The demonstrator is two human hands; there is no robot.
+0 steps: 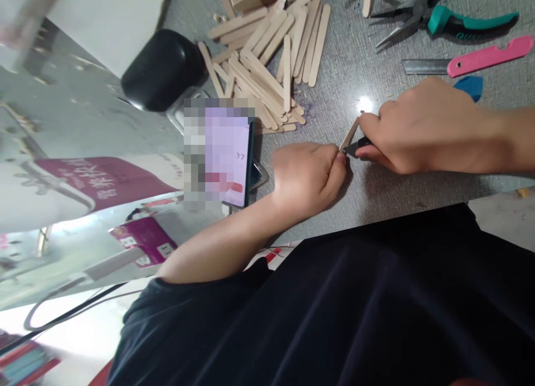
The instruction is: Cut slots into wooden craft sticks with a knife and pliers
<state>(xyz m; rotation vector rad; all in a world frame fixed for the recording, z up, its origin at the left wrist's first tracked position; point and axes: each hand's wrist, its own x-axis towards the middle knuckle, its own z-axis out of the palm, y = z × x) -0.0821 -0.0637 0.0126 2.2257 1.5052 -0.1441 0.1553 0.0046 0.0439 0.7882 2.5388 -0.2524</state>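
My left hand [311, 177] is closed and pinches one end of a wooden craft stick [350, 132] low over the grey table. My right hand [422, 127] is wrapped round the dark handle of a craft knife [354, 148]. The knife's blade points left and meets the stick close to my left fingertips. The stick's far end reaches up to my right index finger. Most of the knife's handle is hidden inside my right hand. A heap of similar craft sticks [267, 52] lies above my left hand.
Teal-handled pliers [422, 13] and a pink utility knife [487, 56] lie beyond my right hand, near a blue piece [470, 87]. A phone [234, 157] stands left of my left hand. Behind it sits a black rounded case [163, 68]. A purple box [144, 241] lies farther left.
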